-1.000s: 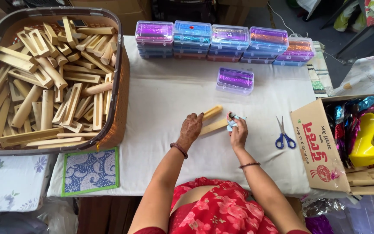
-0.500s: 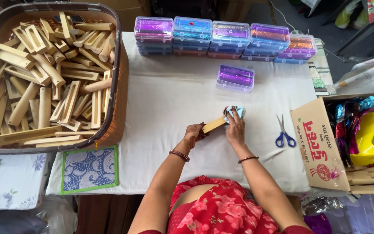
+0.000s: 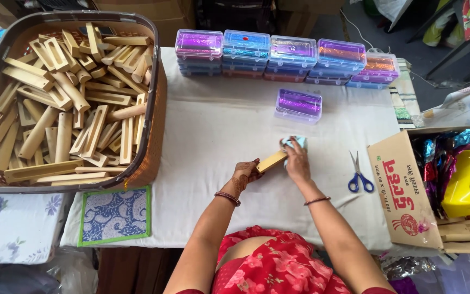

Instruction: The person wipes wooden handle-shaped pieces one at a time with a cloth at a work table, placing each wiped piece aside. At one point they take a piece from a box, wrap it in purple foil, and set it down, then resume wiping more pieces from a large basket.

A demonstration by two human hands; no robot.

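The left hand [image 3: 244, 175] has its grip clenched on the near end of a short wooden block [image 3: 271, 161], which lies low over the white-covered table [image 3: 213, 136]; the fingers wrap under it, so that end is hidden. At the block's far end the right hand [image 3: 297, 162] presses a light blue cloth [image 3: 298, 142] against the wood, its grip closed on the cloth, most of which is covered by the fingers. Just beyond the cloth stands a single clear box with purple lining [image 3: 298, 105]. Right of the right-hand grip lie blue-handled scissors [image 3: 360, 176], well apart. Far left of the left-hand grip, a basket [image 3: 153, 109] holds many similar wooden pieces, its left edge cut off
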